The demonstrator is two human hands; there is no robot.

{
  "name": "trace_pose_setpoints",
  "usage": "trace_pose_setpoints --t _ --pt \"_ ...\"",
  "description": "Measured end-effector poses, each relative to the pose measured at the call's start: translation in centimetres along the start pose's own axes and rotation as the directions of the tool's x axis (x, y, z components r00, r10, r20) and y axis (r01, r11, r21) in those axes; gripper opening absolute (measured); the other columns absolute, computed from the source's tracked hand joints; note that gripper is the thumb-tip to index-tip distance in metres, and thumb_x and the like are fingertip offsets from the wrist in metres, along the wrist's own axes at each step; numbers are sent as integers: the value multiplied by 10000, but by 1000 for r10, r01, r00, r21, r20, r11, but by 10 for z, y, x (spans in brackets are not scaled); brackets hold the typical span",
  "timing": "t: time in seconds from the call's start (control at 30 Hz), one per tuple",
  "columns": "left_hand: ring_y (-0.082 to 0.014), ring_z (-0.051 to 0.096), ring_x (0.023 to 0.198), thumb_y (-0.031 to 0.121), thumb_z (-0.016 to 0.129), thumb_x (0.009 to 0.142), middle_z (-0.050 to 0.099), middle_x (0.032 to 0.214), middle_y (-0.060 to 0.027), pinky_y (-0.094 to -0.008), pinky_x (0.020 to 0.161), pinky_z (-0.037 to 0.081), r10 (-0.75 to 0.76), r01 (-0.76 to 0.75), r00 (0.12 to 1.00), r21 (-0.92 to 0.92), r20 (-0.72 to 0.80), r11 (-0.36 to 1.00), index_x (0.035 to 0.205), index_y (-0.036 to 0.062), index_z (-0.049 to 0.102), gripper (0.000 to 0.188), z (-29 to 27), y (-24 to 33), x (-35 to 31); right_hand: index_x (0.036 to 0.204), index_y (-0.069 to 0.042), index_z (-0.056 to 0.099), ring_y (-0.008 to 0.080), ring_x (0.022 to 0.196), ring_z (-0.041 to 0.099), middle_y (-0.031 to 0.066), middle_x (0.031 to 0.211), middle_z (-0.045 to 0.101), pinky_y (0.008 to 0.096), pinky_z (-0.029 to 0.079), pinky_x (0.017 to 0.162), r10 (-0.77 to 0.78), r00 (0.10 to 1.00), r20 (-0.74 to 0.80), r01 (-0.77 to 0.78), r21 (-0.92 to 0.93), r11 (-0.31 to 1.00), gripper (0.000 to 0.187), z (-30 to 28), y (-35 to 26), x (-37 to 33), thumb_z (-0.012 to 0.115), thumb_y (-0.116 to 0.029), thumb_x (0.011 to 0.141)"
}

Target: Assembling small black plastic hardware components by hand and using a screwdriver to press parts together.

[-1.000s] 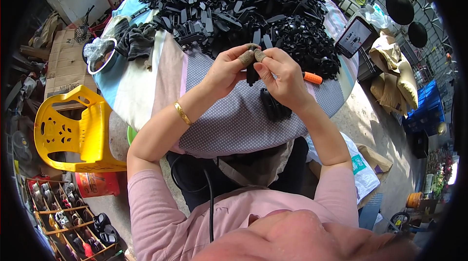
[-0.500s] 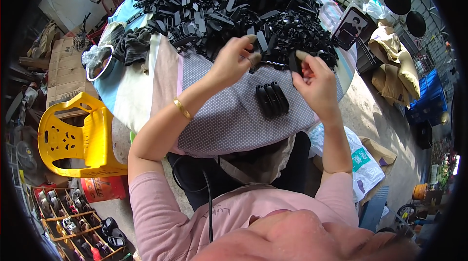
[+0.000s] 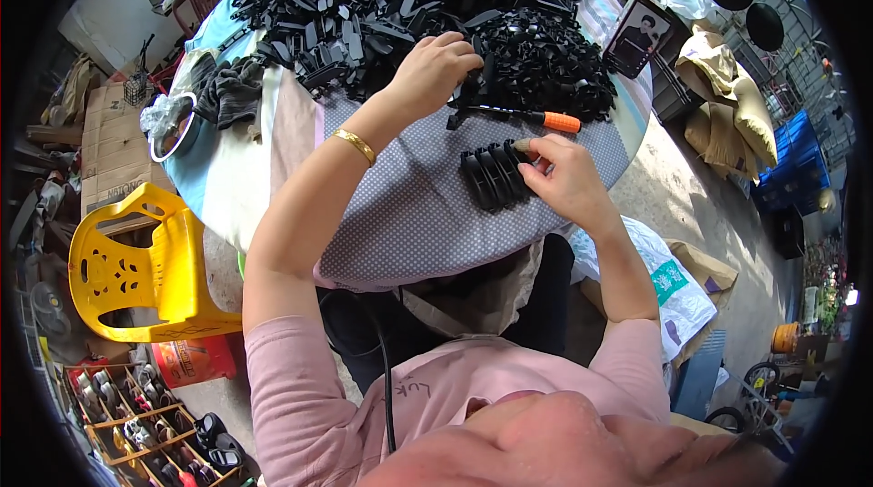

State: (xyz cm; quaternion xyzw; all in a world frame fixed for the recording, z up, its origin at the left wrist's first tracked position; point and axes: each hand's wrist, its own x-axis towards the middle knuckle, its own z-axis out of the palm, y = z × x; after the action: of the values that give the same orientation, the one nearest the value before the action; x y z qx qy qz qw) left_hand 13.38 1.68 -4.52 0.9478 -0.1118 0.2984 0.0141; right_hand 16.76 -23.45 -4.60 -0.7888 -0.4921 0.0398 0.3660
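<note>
A wide heap of black plastic parts [image 3: 364, 10] covers the far part of the table. My left hand [image 3: 436, 67] is at the heap's near edge, its fingers curled among the parts; what they hold, if anything, is hidden. Closer to me, a short row of curved black plastic pieces [image 3: 486, 180] stands side by side on the dotted cloth [image 3: 391, 223]. My right hand [image 3: 571, 180] pinches the black piece at the row's right end. Between heap and row lies a thin tool with an orange handle [image 3: 561, 121], touched by neither hand.
A phone [image 3: 641, 37] showing a picture stands at the table's right. On the left are a bowl [image 3: 177, 128] with a plastic bag and dark gloves [image 3: 232, 91]. A yellow chair [image 3: 150, 260] is beside the table; white bags [image 3: 677, 291] lie at right.
My right hand has brought a black piece down from the heap's edge to the row's right end. My left hand has moved up to the heap. The orange handle now shows.
</note>
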Motion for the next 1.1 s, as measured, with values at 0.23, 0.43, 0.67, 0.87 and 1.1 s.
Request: trace_pose_setpoints --t 0.23,0.43,0.67,0.87,1.1 --pt "-203 629 855 129 603 839 642 962 -125 -282 752 485 -555 411 832 -679 5 609 1003 -10 559 219 -13 9 -16 924 -10 648 196 623 583 111 743 592 291 470 584 -104 991 -85 105 13 994 206 -4 9 8 668 -131 757" --pt "-184 622 853 182 531 906 602 902 -88 -313 749 524 -647 406 619 -886 446 -223 1084 8 479 254 -35 16 -36 866 -39 676 244 651 602 95 749 613 326 470 604 -38 972 -230 -21 -249 968 207 -6 29 54 678 -213 753" --pt "-240 628 876 206 509 917 597 962 -108 -368 752 534 -561 366 637 -848 529 -383 1082 52 478 228 -35 21 -42 816 -45 664 251 717 632 110 797 644 332 497 660 71 991 -109 -107 -371 923 160 -5 25 80 632 -172 723" --pt "-198 625 818 187 551 895 594 978 -94 -335 720 533 -495 381 662 -821 563 -424 1084 54 464 247 -36 25 -42 831 1 634 104 623 560 41 720 601 230 468 603 -89 956 -280 93 2 996 113 -9 30 91 654 -61 740" --pt "-170 617 818 185 582 877 554 969 -50 -331 738 539 -421 411 720 -827 552 -383 1281 63 419 453 -35 36 -41 929 -19 640 71 662 554 8 800 590 203 481 601 135 990 -48 -114 306 945 148 -4 13 103 639 -77 793"
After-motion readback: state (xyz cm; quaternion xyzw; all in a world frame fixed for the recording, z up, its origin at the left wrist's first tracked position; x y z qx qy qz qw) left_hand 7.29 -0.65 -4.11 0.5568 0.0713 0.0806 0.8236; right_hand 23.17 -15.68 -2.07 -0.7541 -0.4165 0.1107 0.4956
